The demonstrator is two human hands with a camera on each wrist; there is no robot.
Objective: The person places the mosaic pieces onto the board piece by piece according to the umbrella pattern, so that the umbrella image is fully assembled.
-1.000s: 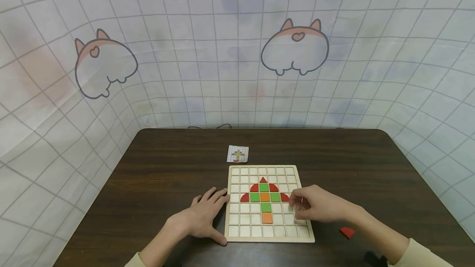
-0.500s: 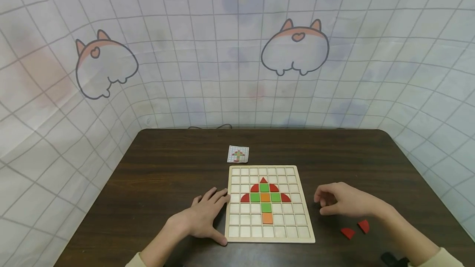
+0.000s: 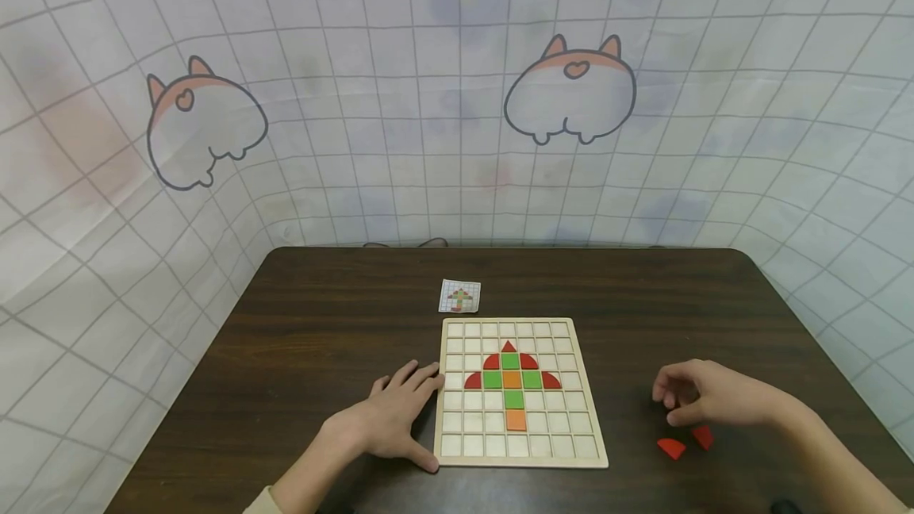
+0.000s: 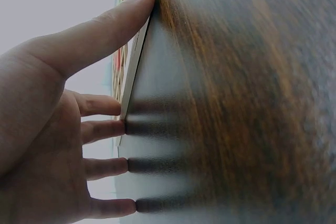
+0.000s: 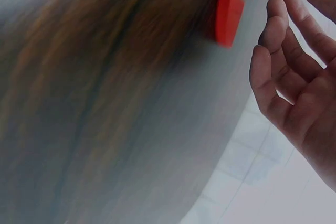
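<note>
A wooden grid board (image 3: pixel 593 419) bears a pattern of flat tiles: a red triangle (image 3: pixel 508 347) on top, red quarter-circle tiles (image 3: pixel 551 381) at the sides, green squares (image 3: pixel 514 399) and two orange squares (image 3: pixel 516 420). My left hand (image 3: pixel 389 419) lies with fingers spread, thumb and fingertips touching the board's left edge. To the right of the board, my right hand (image 3: pixel 721 393) hovers with loosely curled fingers and holds nothing. Close below it lie two loose red tiles, one quarter-circle tile (image 3: pixel 671 448) and another red tile (image 3: pixel 703 438) partly under the hand.
A small pattern card (image 3: pixel 459 297) lies behind the board on the dark wooden table (image 3: pixel 343 300). A checked cloth (image 3: pixel 457 101) with cartoon animals hangs around the table's back and sides. A dark object (image 3: pixel 785 507) shows at the bottom right edge.
My right hand has left the tile at the board's right side and travelled right to the loose red tiles. The second loose tile has come into sight. My left hand stays put.
</note>
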